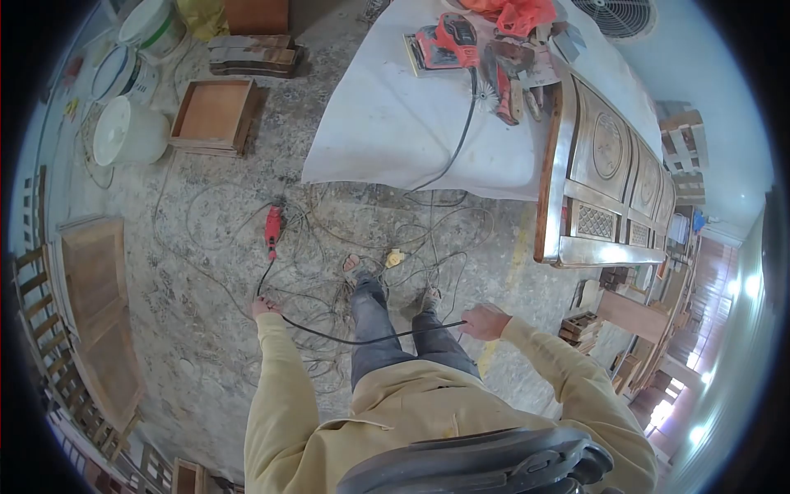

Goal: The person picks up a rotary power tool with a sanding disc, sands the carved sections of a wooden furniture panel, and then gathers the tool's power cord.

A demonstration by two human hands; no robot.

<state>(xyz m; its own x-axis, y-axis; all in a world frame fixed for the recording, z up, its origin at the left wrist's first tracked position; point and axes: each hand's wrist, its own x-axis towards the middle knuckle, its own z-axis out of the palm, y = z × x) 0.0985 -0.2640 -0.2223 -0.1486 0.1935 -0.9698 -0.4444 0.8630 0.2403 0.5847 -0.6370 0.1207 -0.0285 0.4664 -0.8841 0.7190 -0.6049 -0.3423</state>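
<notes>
A black power cord (362, 342) sags between my two hands, in front of my legs. My left hand (265, 306) is closed around it on the left side. On the right, my right hand (485, 322) grips another stretch of the same cord. From my left hand the cord runs on to a small red power tool (272, 226), whose exact type I cannot make out. The tool appears over the floor beyond my left hand; whether it rests there or hangs is unclear. Loose cables (222, 235) lie tangled around my feet.
A white-covered table (370, 132) carries a red sander (448, 43) and hand tools. A carved wooden panel (609, 156) stands at its right. Buckets (132, 130) and a wooden drawer (216, 114) stand far left. A yellow object (395, 258) lies near my feet.
</notes>
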